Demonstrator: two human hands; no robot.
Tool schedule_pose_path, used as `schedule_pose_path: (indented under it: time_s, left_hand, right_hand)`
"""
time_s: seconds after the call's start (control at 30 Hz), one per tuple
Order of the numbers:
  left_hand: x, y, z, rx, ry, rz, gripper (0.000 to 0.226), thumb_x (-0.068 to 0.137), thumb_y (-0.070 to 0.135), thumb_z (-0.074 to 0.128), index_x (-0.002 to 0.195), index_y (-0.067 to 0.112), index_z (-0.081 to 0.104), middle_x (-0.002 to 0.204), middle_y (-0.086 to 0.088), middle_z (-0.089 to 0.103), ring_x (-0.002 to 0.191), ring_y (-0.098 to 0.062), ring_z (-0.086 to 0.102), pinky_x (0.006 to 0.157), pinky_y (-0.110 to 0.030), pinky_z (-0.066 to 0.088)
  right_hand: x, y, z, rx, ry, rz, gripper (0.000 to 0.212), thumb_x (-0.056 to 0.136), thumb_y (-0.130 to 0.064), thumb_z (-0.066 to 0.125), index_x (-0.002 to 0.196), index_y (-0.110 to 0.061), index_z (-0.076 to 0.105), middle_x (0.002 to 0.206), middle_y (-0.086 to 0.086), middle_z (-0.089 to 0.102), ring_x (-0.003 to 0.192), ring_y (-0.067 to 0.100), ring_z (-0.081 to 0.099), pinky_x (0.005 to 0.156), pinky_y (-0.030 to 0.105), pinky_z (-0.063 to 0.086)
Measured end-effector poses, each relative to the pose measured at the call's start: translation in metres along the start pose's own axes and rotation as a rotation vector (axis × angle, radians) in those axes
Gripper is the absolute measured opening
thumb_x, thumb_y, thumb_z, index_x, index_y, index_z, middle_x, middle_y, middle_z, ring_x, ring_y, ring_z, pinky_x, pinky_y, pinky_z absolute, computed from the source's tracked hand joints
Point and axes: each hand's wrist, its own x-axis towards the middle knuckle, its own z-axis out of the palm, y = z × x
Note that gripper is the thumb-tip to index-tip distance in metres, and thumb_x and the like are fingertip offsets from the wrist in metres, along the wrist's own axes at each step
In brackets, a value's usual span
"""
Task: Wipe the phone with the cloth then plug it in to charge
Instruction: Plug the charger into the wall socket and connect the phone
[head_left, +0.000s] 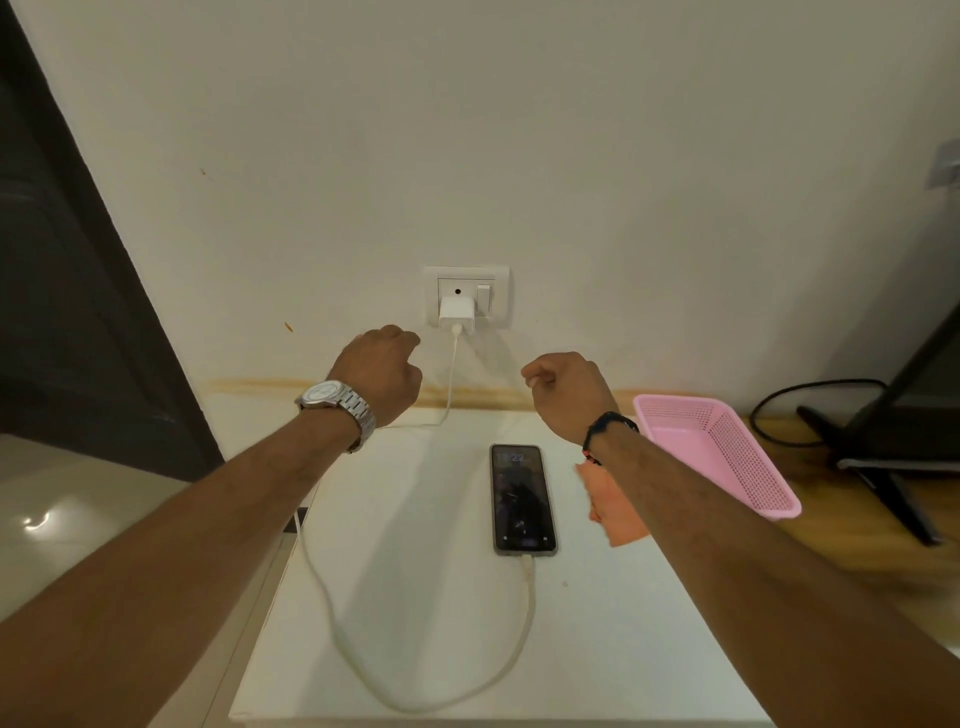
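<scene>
The black phone (522, 500) lies face up on the white table top (426, 597) with its screen lit. A white cable (332, 597) runs from the phone's near end in a loop to the white charger (456, 313) in the wall socket (466, 296). An orange cloth (610, 506) lies right of the phone, partly under my right forearm. My left hand (384, 371), a silver watch on its wrist, hovers just left of the charger with curled fingers, holding nothing. My right hand (569, 389) hangs in the air right of the cable, fingers loosely curled and empty.
A pink plastic basket (727, 457) stands at the right edge of the white top. Further right, a dark monitor stand (883, 457) and a black cable (789, 405) sit on a wooden surface. A dark door frame (78, 312) is on the left.
</scene>
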Motion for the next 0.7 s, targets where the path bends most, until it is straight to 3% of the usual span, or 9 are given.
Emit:
schedule_pose_path:
  time_s: [0.17, 0.27, 0.43, 0.53, 0.6, 0.67, 0.7]
  left_hand:
    - [-0.018, 0.011, 0.003, -0.094, 0.052, -0.107, 0.020, 0.093, 0.023, 0.059, 0.106, 0.014, 0.070, 0.100, -0.005, 0.072, 0.092, -0.029, 0.066, 0.079, -0.040, 0.055]
    - [-0.033, 0.018, 0.007, -0.127, -0.001, -0.170, 0.014, 0.089, 0.027, 0.058, 0.086, 0.019, 0.069, 0.081, 0.000, 0.072, 0.075, -0.027, 0.068, 0.069, -0.039, 0.060]
    - [-0.059, 0.022, 0.026, -0.175, -0.074, -0.206, 0.013, 0.086, 0.028, 0.057, 0.077, 0.025, 0.066, 0.076, 0.006, 0.071, 0.072, -0.025, 0.067, 0.067, -0.035, 0.059]
    - [-0.066, 0.018, 0.034, -0.192, -0.092, -0.240, 0.009, 0.085, 0.028, 0.060, 0.079, 0.027, 0.066, 0.079, 0.009, 0.070, 0.076, -0.023, 0.066, 0.068, -0.033, 0.058]
    - [-0.068, 0.014, 0.038, -0.206, -0.085, -0.274, 0.007, 0.086, 0.028, 0.062, 0.081, 0.028, 0.067, 0.083, 0.009, 0.071, 0.080, -0.022, 0.065, 0.070, -0.032, 0.056]
    - [-0.068, 0.007, 0.041, -0.208, -0.073, -0.314, 0.007, 0.087, 0.028, 0.064, 0.082, 0.029, 0.067, 0.086, 0.008, 0.072, 0.083, -0.024, 0.066, 0.070, -0.031, 0.053]
    - [-0.067, 0.004, 0.042, -0.206, -0.071, -0.334, 0.007, 0.088, 0.029, 0.065, 0.082, 0.030, 0.067, 0.087, 0.007, 0.073, 0.083, -0.025, 0.067, 0.071, -0.030, 0.053]
  right_hand:
    - [-0.023, 0.010, -0.004, 0.070, 0.032, 0.066, 0.019, 0.091, -0.012, 0.062, 0.089, -0.021, 0.079, 0.088, -0.008, 0.076, 0.083, 0.008, 0.070, 0.081, 0.024, 0.057]
    - [-0.045, 0.017, -0.004, 0.121, 0.027, 0.100, 0.011, 0.090, -0.018, 0.069, 0.084, -0.021, 0.078, 0.080, -0.012, 0.074, 0.078, 0.003, 0.069, 0.071, 0.016, 0.051]
    - [-0.084, 0.030, -0.001, 0.176, 0.051, 0.165, 0.008, 0.089, -0.023, 0.072, 0.083, -0.022, 0.077, 0.079, -0.013, 0.074, 0.077, 0.001, 0.069, 0.068, 0.014, 0.048]
    - [-0.104, 0.033, 0.000, 0.192, 0.057, 0.189, 0.008, 0.089, -0.023, 0.073, 0.084, -0.021, 0.078, 0.079, -0.012, 0.076, 0.076, 0.001, 0.069, 0.073, 0.021, 0.055]
    - [-0.117, 0.035, 0.001, 0.174, 0.050, 0.189, 0.009, 0.089, -0.023, 0.072, 0.083, -0.019, 0.077, 0.078, -0.012, 0.075, 0.078, 0.001, 0.070, 0.086, 0.028, 0.059]
    - [-0.128, 0.035, 0.002, 0.141, 0.042, 0.165, 0.012, 0.090, -0.021, 0.072, 0.079, -0.017, 0.076, 0.076, -0.008, 0.075, 0.090, 0.006, 0.070, 0.105, 0.031, 0.051]
    - [-0.134, 0.035, 0.003, 0.131, 0.034, 0.155, 0.013, 0.090, -0.021, 0.072, 0.078, -0.018, 0.076, 0.077, -0.007, 0.075, 0.099, 0.007, 0.068, 0.107, 0.026, 0.047]
